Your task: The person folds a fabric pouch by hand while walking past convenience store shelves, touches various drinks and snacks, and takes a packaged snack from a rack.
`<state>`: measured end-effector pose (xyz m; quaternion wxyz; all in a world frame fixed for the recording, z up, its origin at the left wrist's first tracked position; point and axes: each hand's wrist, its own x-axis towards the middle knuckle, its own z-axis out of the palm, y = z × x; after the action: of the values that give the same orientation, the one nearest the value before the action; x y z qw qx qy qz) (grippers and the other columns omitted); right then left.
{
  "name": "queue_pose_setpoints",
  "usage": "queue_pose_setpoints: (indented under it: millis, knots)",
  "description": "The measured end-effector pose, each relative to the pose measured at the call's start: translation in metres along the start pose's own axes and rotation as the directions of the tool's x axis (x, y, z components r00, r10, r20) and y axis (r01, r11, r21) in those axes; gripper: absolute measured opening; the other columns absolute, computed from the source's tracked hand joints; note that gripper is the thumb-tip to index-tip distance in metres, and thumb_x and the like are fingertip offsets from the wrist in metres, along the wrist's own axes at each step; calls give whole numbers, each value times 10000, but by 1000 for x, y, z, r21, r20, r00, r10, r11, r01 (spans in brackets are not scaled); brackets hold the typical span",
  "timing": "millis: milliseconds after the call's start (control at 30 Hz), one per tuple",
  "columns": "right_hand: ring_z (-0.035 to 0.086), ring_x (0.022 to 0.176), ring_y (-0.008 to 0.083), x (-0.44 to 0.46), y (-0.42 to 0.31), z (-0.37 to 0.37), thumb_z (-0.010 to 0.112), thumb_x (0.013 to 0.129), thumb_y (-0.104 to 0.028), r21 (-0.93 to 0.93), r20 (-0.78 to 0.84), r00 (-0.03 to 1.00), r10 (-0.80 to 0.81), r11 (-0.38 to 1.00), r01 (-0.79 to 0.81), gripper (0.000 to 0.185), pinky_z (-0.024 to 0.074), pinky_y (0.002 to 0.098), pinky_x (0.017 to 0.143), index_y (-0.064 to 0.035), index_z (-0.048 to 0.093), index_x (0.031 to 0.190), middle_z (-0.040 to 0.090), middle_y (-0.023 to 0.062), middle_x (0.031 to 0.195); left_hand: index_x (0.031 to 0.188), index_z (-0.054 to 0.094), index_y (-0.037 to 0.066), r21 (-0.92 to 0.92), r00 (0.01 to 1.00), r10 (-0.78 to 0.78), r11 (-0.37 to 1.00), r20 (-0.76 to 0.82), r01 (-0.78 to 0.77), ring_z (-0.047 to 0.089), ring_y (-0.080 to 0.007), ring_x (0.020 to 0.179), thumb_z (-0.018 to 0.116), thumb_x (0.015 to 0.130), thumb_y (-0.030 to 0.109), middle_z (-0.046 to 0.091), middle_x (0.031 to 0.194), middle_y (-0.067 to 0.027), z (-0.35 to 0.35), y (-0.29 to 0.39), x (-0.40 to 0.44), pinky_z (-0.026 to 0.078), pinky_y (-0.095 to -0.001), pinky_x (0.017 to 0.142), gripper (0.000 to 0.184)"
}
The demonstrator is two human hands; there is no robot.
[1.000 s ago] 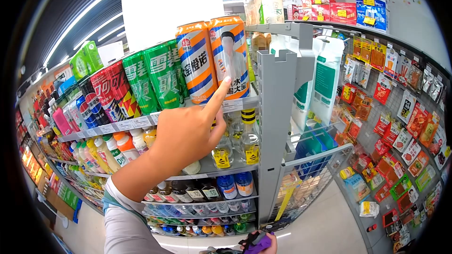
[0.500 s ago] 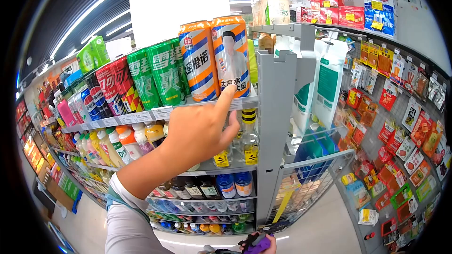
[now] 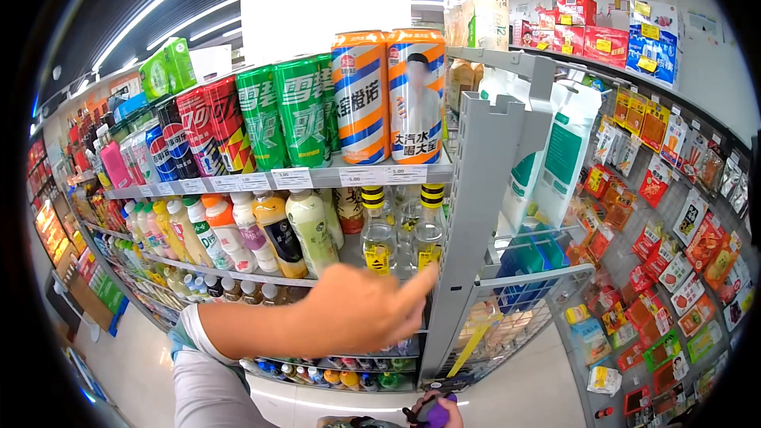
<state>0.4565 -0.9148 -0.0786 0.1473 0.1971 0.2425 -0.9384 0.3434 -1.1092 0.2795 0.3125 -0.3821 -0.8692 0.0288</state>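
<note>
My left hand [image 3: 357, 313] reaches in from the lower left with its index finger stretched out to the right and the other fingers curled. Nothing is in it. Its fingertip appears in front of the clear bottle [image 3: 429, 231] with a yellow label and black-and-yellow neck bands; I cannot tell whether they touch. A similar bottle [image 3: 379, 239] stands just left of it. At the bottom edge, my right hand [image 3: 453, 410], partly cut off, holds a purple and black item [image 3: 437, 412] whose kind I cannot make out. Orange-and-blue striped cans [image 3: 361, 99] stand on the top shelf.
Green cans [image 3: 301, 115] and red cans [image 3: 196, 123] line the top shelf above a price-label strip [image 3: 246, 181]. Lower shelves hold many bottles. A grey shelf post [image 3: 476, 158] with a wire basket [image 3: 523, 301] rises at right. Packaged snacks [image 3: 701, 230] hang along the right wall.
My left hand has moved down from the striped cans to the bottles on the shelf below. The view has shifted slightly, so the shelf sits further right. My right hand still holds the purple item.
</note>
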Motion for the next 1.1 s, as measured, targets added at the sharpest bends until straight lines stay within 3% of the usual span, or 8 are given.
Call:
queue_pose_setpoints:
  millis: [100,200,267,433,600,733,900,1100]
  knots:
    - [659,928,285,0,-13,23,464,1007,-532,-260,70,992,-108,958,122,497,520,447,917,-87,582,1196,648,112,976,1166,599,71,-121,983,150,983,107,-137,582,-189,428,686,887,298,571,541,-4,0,-2,-23,416,-351,376,371]
    - [658,914,273,4,-30,37,456,1025,-536,-474,254,903,-348,769,429,501,507,428,941,-83,559,1212,632,113,956,1086,685,74,-116,982,177,976,-69,-184,574,-190,468,710,841,247,561,573,-7,4,-18,-29,411,-349,396,301]
    - [630,961,204,22,-43,37,456,1049,-537,-420,396,765,-509,640,643,499,532,320,868,-101,480,1291,602,102,1035,1048,697,69,-101,981,178,978,-72,-184,584,-186,538,720,823,233,562,626,-7,-2,-25,-36,440,-340,437,279]
    - [503,1113,206,6,-111,171,531,1025,-345,-443,458,290,-840,67,894,471,439,381,983,-94,355,1383,469,117,1260,1089,669,34,-177,964,183,960,-191,-218,641,-226,808,714,806,158,626,861,-69,-9,-28,-24,517,-363,633,312]
    - [450,1166,240,-31,-176,322,694,904,-106,-355,555,-412,-723,-654,669,486,368,402,1050,-40,395,1281,421,135,1246,1221,608,9,-317,825,45,910,-563,-266,631,-347,1082,652,822,82,615,1202,-187,2,-18,36,534,-422,904,408]
    - [503,1091,275,-26,-230,390,735,897,-142,-313,469,-660,-587,-809,497,429,404,414,1007,-28,447,1193,478,150,1157,1391,463,-33,-474,686,-144,820,-713,-321,477,-460,1296,577,884,70,431,1424,-287,-4,-11,83,413,-481,1089,530]
    - [509,1196,362,3,-229,398,741,877,-135,-271,565,-626,-537,-838,474,427,389,457,1053,-46,493,1213,505,199,1253,1491,320,-71,-610,651,-328,748,-684,-264,290,-514,1427,479,954,107,233,1537,-354,25,14,119,231,-529,1203,588]
    - [509,1242,378,25,-233,380,748,852,-135,-148,656,-608,-447,-866,478,448,403,465,1046,-89,513,1231,500,207,1369,1533,251,-81,-652,627,-403,722,-666,-229,286,-502,1445,417,884,47,182,1571,-349,29,22,129,292,-520,1185,682]
